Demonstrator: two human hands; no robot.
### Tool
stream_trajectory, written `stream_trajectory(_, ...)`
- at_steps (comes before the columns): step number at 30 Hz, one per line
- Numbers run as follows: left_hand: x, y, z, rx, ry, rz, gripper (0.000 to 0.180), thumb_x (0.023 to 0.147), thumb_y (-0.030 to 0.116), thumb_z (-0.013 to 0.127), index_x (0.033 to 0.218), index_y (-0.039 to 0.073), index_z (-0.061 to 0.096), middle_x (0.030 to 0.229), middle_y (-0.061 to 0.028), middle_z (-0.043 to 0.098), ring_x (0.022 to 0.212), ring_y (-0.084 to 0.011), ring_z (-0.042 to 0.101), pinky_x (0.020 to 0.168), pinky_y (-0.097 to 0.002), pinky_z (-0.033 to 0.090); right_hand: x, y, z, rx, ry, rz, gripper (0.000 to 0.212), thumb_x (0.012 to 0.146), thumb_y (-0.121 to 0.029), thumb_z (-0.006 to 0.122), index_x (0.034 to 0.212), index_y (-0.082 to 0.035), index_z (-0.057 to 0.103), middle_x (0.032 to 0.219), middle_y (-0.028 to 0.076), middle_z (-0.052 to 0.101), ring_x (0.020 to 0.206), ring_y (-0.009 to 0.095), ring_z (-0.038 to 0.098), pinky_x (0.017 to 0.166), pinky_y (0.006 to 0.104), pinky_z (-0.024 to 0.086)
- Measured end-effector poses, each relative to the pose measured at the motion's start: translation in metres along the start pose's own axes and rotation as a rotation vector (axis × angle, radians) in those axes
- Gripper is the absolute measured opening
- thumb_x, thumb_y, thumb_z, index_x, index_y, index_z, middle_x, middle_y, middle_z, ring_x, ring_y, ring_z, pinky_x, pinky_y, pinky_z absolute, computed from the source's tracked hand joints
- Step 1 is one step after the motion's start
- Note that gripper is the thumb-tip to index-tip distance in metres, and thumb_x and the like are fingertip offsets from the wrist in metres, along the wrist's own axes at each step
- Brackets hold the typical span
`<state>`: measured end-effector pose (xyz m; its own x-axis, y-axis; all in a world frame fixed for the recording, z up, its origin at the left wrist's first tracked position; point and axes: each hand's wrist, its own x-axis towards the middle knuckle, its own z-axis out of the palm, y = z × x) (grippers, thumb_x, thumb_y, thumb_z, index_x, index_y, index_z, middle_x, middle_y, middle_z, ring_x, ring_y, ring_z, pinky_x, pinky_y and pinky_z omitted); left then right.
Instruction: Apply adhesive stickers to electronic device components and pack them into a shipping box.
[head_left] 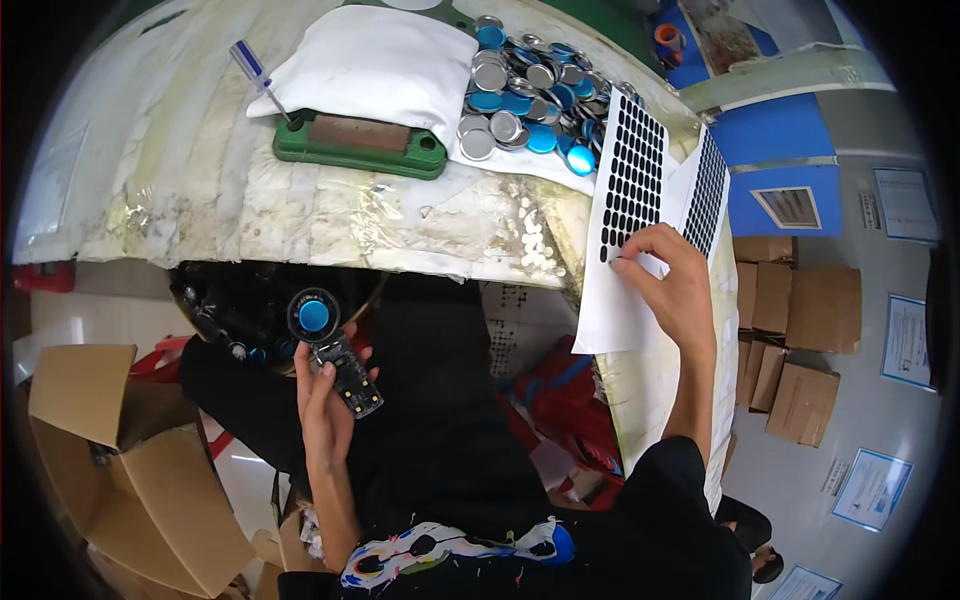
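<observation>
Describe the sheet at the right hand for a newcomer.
On the pale worktable, find the heap of silver and blue discs. Just right lies a white sheet with rows of black ovals. Unlike the similar sheet farther right, it has the right hand at its lowest ovals.

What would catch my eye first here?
Probably the heap of blue and silver discs at the top centre, strewn beside a white sheet of black ovals. The right hand has its fingertips at that sheet. Lower left, the left hand holds a dark device with a round, blue-centred head.
</observation>
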<state>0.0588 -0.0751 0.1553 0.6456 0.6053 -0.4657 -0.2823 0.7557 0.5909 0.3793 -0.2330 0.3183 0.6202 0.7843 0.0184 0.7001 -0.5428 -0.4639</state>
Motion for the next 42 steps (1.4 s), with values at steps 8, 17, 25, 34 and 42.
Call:
stream_trajectory(8, 0.002, 0.001, 0.023, -0.071, -0.011, 0.119, 0.049, 0.093, 0.020, 0.043, 0.138, 0.015, 0.025, 0.131, -0.0221, 0.045, 0.108, -0.0315, 0.055, 0.086, -0.0407, 0.049, -0.029, -0.047, 0.011, 0.465, 0.045, 0.230, 0.004, 0.081, -0.005, 0.061, 0.081, -0.002, 0.058, 0.081, 0.000, 0.054, 0.076, 0.008, 0.051, 0.070, 0.0232, 0.041)
stream_trajectory(17, -0.005, 0.012, 0.045, -0.056, 0.033, 0.287, 0.054, 0.090, 0.021, 0.044, 0.138, 0.008, 0.021, 0.132, -0.0249, 0.042, 0.112, -0.0316, 0.051, 0.097, -0.0434, 0.042, -0.026, -0.137, 0.148, 1.131, -0.521, 0.371, 0.008, 0.087, -0.007, 0.061, 0.089, 0.000, 0.057, 0.076, -0.001, 0.057, 0.068, 0.003, 0.050, 0.060, 0.0178, 0.041)
stream_trajectory(25, -0.009, 0.011, 0.047, -0.006, 0.098, 0.377, 0.056, 0.088, 0.021, 0.043, 0.138, 0.007, 0.021, 0.134, -0.0300, 0.037, 0.124, -0.0321, 0.043, 0.105, -0.0418, 0.032, -0.030, -0.152, 0.165, 1.071, -0.488, 0.354, 0.010, 0.083, -0.008, 0.063, 0.085, 0.000, 0.059, 0.071, -0.001, 0.056, 0.065, 0.004, 0.050, 0.056, 0.0191, 0.041)
stream_trajectory(34, -0.011, 0.008, 0.043, 0.005, 0.112, 0.378, 0.056, 0.088, 0.020, 0.042, 0.138, 0.007, 0.021, 0.135, -0.0298, 0.037, 0.124, -0.0323, 0.043, 0.106, -0.0424, 0.031, -0.032, -0.154, 0.167, 0.979, -0.437, 0.273, 0.008, 0.081, -0.006, 0.065, 0.084, 0.000, 0.060, 0.069, 0.000, 0.057, 0.063, 0.005, 0.051, 0.054, 0.0201, 0.041)
stream_trajectory(42, -0.010, 0.009, 0.047, 0.003, 0.099, 0.385, 0.056, 0.088, 0.019, 0.041, 0.139, 0.007, 0.020, 0.135, -0.0301, 0.037, 0.124, -0.0326, 0.043, 0.106, -0.0422, 0.032, -0.033, -0.156, 0.166, 0.921, -0.398, 0.264, 0.009, 0.079, -0.006, 0.066, 0.083, 0.000, 0.061, 0.069, 0.002, 0.059, 0.062, 0.006, 0.054, 0.053, 0.0207, 0.042)
